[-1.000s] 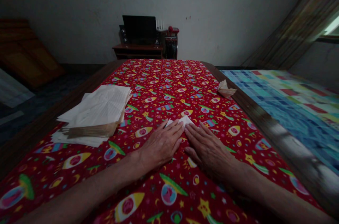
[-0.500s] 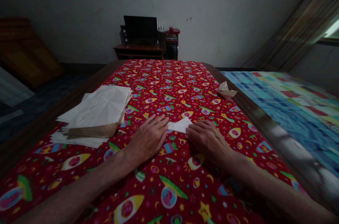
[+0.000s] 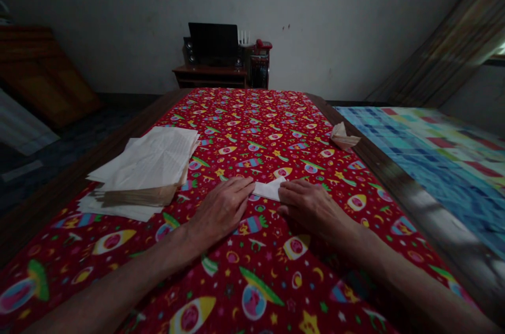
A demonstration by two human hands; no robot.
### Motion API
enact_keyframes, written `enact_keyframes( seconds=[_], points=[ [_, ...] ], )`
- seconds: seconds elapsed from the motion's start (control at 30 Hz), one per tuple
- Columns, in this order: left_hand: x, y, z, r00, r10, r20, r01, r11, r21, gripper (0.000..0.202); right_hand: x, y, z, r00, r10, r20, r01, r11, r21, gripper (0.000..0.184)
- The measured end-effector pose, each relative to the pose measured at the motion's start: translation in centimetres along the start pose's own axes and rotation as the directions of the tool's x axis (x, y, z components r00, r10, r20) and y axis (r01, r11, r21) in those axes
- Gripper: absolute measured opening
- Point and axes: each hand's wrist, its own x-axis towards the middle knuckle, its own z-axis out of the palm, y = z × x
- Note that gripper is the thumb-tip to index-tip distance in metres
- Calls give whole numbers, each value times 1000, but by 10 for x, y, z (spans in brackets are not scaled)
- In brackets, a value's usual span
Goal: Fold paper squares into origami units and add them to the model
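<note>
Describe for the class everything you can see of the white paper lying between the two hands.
The white paper is a small, flat piece that looks thin and plain, and possibly folded, with a pointed corner at its far right. It lies across the red rocket-print cloth, between the hands. The fingertips of the right hand rest on its right end. Those of the left hand reach its left end, though contact there is hard to tell.

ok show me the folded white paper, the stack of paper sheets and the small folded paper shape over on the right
folded white paper point(image 3: 269, 189), head view, on its middle
stack of paper sheets point(image 3: 148, 160), head view, on the top sheet
small folded paper shape point(image 3: 343, 138), head view, on its middle
</note>
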Motion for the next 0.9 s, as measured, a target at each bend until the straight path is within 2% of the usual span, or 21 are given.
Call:
enact_keyframes(
  seconds=[0.37,0.53,0.7,0.8,0.9],
  points=[
    [0,0,-2,999,-19,28,19,1000,0,36,-1,-2,0,1000,14,-9,-15,999,-52,17],
    [-1,-2,1,1000,-12,28,12,1000,-4,35,-1,-6,4,1000,-6,17,9,987,-162,16],
    [-1,-3,2,1000,-16,16,16,1000,-13,36,-2,-14,9,999,8,-38,-17,967,-255,9],
    [0,-2,2,1000,-20,19,20,1000,-14,36,-1,-21,6,997,25,-75,-47,950,-309,11],
    [1,-1,1,1000,-13,16,13,1000,-8,36,1,-26,1,997,-13,-78,-16,932,-362,20]
  ],
)
